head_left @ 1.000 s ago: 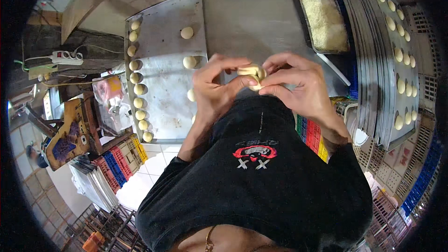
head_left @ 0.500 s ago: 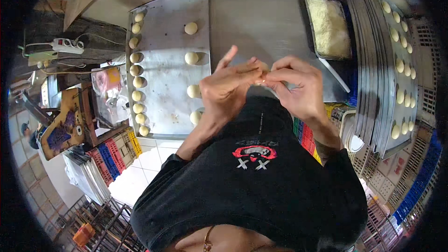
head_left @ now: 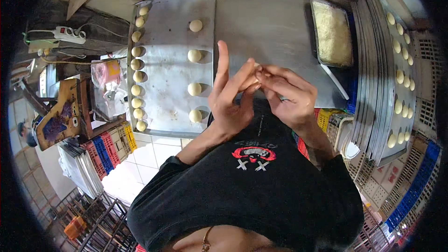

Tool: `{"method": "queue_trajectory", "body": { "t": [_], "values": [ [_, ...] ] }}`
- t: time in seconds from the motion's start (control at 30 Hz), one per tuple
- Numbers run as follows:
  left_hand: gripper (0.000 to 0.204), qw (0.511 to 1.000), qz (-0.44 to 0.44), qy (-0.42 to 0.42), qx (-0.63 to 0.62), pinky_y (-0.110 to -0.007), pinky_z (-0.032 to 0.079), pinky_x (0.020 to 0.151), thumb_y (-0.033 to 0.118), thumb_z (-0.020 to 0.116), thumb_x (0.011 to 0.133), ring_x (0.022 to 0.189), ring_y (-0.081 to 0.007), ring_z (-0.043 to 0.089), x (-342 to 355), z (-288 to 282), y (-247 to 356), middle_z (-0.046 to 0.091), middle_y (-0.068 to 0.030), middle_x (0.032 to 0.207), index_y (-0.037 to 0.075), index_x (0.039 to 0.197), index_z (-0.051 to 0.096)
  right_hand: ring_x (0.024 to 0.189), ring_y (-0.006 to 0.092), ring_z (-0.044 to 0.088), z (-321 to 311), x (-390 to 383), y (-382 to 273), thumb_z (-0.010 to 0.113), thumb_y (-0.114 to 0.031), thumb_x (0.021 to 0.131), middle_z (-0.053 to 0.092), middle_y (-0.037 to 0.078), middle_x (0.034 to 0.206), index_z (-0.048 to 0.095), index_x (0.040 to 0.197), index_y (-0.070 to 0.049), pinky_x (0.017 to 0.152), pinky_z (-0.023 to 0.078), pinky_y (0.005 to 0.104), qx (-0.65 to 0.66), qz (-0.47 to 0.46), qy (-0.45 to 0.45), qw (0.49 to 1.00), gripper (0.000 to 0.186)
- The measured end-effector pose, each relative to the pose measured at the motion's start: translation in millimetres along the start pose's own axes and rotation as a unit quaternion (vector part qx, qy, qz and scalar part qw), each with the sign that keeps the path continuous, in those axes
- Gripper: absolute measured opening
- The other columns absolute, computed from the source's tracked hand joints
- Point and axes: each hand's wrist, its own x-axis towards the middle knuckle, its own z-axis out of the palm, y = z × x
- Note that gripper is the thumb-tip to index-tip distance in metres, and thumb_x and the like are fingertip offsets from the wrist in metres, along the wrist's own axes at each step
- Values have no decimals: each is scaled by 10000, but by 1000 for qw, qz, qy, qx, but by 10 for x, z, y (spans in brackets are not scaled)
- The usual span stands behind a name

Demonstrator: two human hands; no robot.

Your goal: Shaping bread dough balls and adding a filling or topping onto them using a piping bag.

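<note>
My left hand point(head_left: 231, 105) and my right hand point(head_left: 291, 95) meet in front of my black shirt, fingers pressed round a piece of pale dough point(head_left: 252, 80) that is mostly hidden by them. One finger of the left hand points upward; the right fingertips pinch at the dough. To the left lies a metal tray point(head_left: 163, 14) with a column of several dough balls point(head_left: 137, 63) along its left side and larger spaced balls point(head_left: 194, 88) on its right. A bare metal worktop point(head_left: 261, 23) is behind my hands, with a container of pale crumbly filling point(head_left: 332, 30) at its right.
A white rod point(head_left: 333, 79) lies below the container. Stacked trays point(head_left: 366, 74), the top one holding dough balls, stand at the right. A power strip point(head_left: 69, 34), a stained wooden-sided machine point(head_left: 63, 107) and colored crates point(head_left: 105, 154) are at left. Another person point(head_left: 27, 133) shows at the far left edge.
My hands have closed tighter over the dough, which showed plainly a second ago. The left hand has turned and raised a finger. The surroundings appear shifted slightly as the view moved.
</note>
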Motion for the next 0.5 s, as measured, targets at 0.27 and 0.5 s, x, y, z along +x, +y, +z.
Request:
{"method": "queue_trajectory", "body": {
  "t": [0.27,0.5],
  "values": [
    [423,941,-186,68,-275,-365,429,973,320,380,1027,1156,-271,551,-244,119,-297,431,-217,1388,-30,1212,530,640,222,667,156,-20,-30,791,-33,740,662,92,747,673,801,-31,589,530,297,24,-3,1,1000,132],
    [488,792,-461,-59,-397,-263,446,611,425,381,1024,664,-134,577,-251,-7,-512,606,-62,736,19,878,607,747,258,648,141,-20,9,803,-41,665,650,85,833,680,821,-9,679,532,345,20,-70,-120,990,201]
  ]
}}
